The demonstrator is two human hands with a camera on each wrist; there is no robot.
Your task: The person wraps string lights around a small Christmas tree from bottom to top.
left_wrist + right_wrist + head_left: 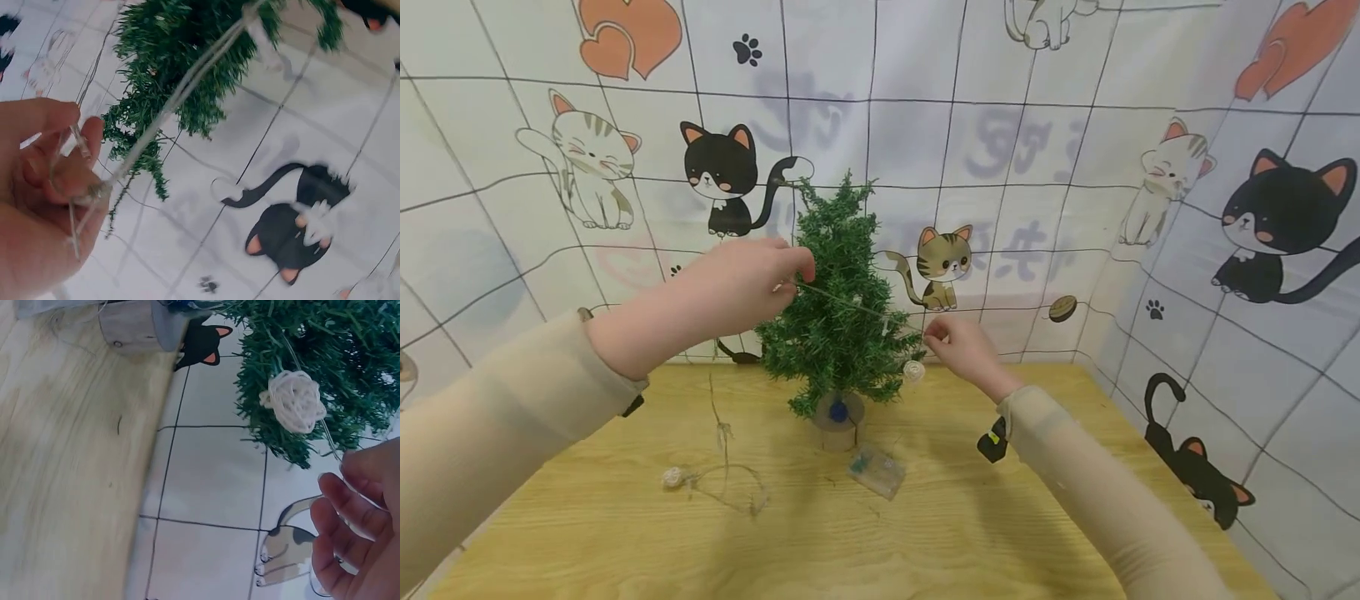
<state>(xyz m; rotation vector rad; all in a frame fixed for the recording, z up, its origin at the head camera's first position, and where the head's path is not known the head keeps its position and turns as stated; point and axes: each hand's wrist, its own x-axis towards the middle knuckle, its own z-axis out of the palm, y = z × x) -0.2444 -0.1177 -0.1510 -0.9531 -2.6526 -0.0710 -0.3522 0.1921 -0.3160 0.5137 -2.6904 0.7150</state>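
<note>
A small green artificial Christmas tree (838, 333) stands in a grey round base (835, 437). Across its front, a clear string-light wire (147, 134) runs taut between both hands. My left hand (745, 279), left of the upper tree, holds the wire with curled fingers; some loops of it show against the palm in the left wrist view. To the right of the lower branches, my right hand (966, 346) pinches the wire between thumb and finger. A white woven ball (295, 401) hangs on the wire beside those fingertips, against the branches.
More wire (725, 442) hangs from the left side down to the wooden table (925, 550), ending in a loose loop with another white ball (673, 477). A clear flat case (877, 472) lies before the base. Behind stands a cat-patterned cloth wall (910, 150).
</note>
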